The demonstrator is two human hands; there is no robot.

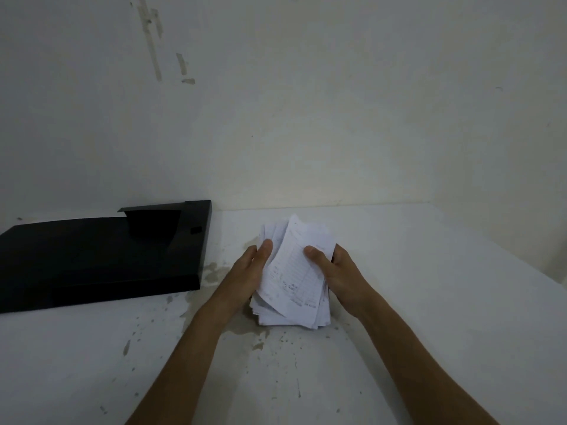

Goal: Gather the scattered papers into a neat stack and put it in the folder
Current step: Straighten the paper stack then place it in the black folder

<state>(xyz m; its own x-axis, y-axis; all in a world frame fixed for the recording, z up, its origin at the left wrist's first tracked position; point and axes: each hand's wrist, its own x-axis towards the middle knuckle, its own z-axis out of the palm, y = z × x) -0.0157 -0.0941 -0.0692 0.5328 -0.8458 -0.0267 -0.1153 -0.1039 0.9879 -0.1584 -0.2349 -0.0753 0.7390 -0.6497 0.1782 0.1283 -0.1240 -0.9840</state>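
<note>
A bundle of papers (293,271) is gripped from both sides: the left hand (250,271) is closed on its left edge with the thumb laid over the top sheet, and the right hand (337,271) is closed on its right edge, thumb likewise on top, the remaining fingers hidden beneath or behind the sheets. The bundle is held just above or resting on the white table (429,302); which of the two cannot be told. The sheets are seen to be fanned and skewed, with corners projecting at the near and far ends, so the stack is judged gathered but not yet squared.

The sheets are judged light, thin and limp, and liable to slide over one another. A hold along the two long edges, with thumbs pressed on top, is judged suitable; the loose ends would be expected to droop or slip if only one corner were pinched. Tapping an edge on the table is judged the likely means of alignment.

Farther off, to the left, a black folder (92,259) is seen lying flat against the wall (306,102), well apart from the bundle. Stains are visible on the table.
</note>
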